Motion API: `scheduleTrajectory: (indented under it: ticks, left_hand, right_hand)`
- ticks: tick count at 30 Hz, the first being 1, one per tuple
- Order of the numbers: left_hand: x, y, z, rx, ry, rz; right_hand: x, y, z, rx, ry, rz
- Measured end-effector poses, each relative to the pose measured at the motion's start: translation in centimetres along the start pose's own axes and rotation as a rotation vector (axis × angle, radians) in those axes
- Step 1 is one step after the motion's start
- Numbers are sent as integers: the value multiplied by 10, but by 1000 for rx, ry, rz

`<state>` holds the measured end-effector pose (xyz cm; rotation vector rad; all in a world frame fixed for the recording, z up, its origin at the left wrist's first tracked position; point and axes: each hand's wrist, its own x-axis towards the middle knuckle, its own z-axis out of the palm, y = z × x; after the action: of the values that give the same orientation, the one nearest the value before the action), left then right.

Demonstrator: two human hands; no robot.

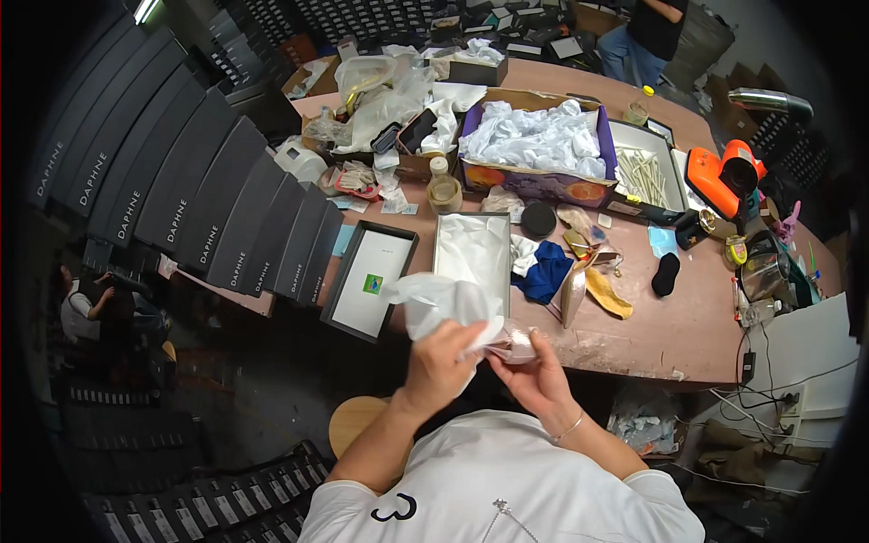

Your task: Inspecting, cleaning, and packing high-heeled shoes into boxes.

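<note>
Table (652, 348) bright, floor (258, 398) dim at lower left, tube light (145, 10) glaring top left, fisheye bends edges, corners black.

The same word (177, 216) in pale capitals repeats on the dark boxes (201, 185) left of the table (634, 339). A curved black character (395, 508) marks the white shirt (507, 471) before the table. Tiny print (387, 251) on the lid (367, 312) at the table's left edge is illegible.

Just below the centre of the frame, the left hand (438, 364) grips white tissue paper (436, 303) while the right hand (536, 378) holds a shiny pinkish item (518, 346); black boxes (195, 185) line the upper left, and a purple carton (543, 184) sits at upper centre.
</note>
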<state>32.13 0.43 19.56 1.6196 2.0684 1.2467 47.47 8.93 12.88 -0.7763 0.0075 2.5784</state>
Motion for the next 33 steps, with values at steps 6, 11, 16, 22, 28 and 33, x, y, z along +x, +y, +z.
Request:
scheduleTrajectory:
  ticks: [6,11,16,22,28,33]
  left_hand:
    - [-12,17,49,-32,76,306]
    - [-23,-4,50,-143,-15,266]
    - [-16,-4,40,-307,36,465]
    - [-28,-32,6,-396,-380,554]
    - [-34,-132,-42,-1295,-113,-789]
    - [-9,-158,-39,-1653,38,-1023]
  right_hand:
    - [19,13,-7,-437,-198,-206]
    - [24,-9,18,-12,-299,-176]
    - [81,24,-42,-574,-238,-355]
    - [94,48,-1,-706,-284,-369]
    - [118,84,15,-938,-342,-451]
    - [132,98,13,-1177,-416,-492]
